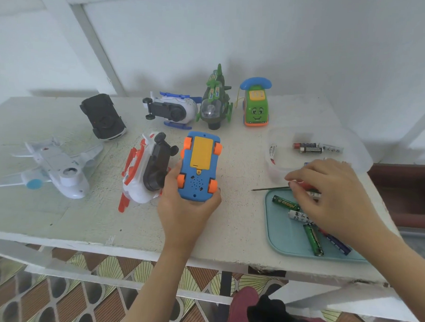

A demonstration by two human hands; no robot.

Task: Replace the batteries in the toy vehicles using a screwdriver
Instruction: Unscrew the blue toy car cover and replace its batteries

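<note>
Your left hand (181, 208) gripped the blue car (199, 167) from below, holding it upside down just above the table (238, 210) with its yellow battery cover (202, 151) facing up and closed. Your right hand (333, 196) reached over the far edge of the teal tray (281, 238), fingertips pinching the red handle of the screwdriver (270, 189), whose thin shaft pointed left toward the car. Loose batteries (313, 239) lay in the tray under that hand. A white and red helicopter (138, 177) lay on its side just beside your left hand.
</note>
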